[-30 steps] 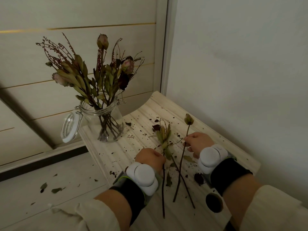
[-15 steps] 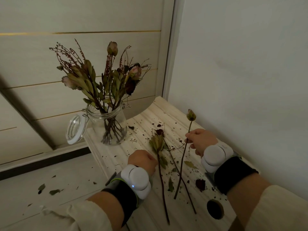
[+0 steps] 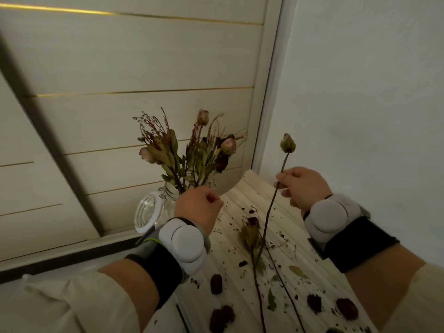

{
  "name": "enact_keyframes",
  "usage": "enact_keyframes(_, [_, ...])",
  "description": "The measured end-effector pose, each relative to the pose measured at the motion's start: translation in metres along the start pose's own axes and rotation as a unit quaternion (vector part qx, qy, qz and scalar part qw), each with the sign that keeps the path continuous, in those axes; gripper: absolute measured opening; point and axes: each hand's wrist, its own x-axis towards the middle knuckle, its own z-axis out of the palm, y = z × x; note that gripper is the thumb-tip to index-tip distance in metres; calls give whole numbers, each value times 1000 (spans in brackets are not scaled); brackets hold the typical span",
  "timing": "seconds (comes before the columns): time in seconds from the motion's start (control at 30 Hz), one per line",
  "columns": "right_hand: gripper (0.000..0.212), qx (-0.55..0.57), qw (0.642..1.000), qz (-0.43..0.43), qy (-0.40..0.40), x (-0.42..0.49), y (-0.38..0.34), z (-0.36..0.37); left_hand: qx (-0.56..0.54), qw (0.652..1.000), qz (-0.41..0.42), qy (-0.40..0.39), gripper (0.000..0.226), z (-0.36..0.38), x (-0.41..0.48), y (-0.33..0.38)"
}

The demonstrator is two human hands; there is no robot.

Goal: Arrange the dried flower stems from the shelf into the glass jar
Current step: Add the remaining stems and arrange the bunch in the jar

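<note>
A glass jar with its hinged lid swung open stands at the shelf's far left corner, holding several dried flowers. My left hand is raised in front of the jar, its fingers curled, with nothing seen in it. My right hand pinches a thin stem with a dried rosebud on top. It holds that stem nearly upright above the wooden shelf. A leafy dried stem and a thin bare stem lie on the shelf between my hands.
Dark fallen petals and leaf crumbs litter the slatted shelf. A white wall runs close along the shelf's right side. Pale panelling stands behind the jar. The shelf's left edge drops to the floor.
My right hand has lifted the rosebud stem up off the shelf. My left hand has let go of the leafy stem and risen toward the jar.
</note>
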Motion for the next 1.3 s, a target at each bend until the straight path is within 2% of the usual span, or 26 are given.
enact_keyframes(0.1, [9, 8, 999, -43, 2, -3, -31, 11, 10, 999, 12, 45, 8, -24, 5, 0])
enact_keyframes(0.27, [13, 5, 994, -111, -5, -6, -77, 30, 20, 997, 2, 74, 5, -53, 15, -8])
enact_keyframes(0.37, [5, 2, 989, -146, 7, -7, -99, 46, 35, 996, -12, 80, 11, -68, 21, -18])
enact_keyframes(0.53, [4, -4, 982, -181, 46, -5, -114, 67, 53, 996, -50, 55, 34, -74, 28, -36])
enact_keyframes(0.67, [20, -44, 973, -215, 74, 2, -123, 79, 76, 995, -60, 16, 65, -70, 38, -51])
enact_keyframes(0.8, [8, -64, 968, -230, 76, 7, -124, 90, 114, 991, -57, -33, 88, -63, 45, -59])
enact_keyframes(0.87, [12, -74, 967, -233, 67, 8, -122, 95, 121, 990, -50, -50, 88, -60, 47, -63])
enact_keyframes(0.97, [5, -116, 961, -246, 53, 10, -116, 103, 133, 989, -36, -62, 88, -56, 48, -68])
enact_keyframes(1.13, [5, -158, 954, -254, 32, 13, -106, 114, 135, 988, -38, -68, 94, -50, 53, -77])
enact_keyframes(1.3, [7, -190, 945, -265, 23, 15, -99, 120, 124, 989, -25, -73, 81, -50, 54, -79])
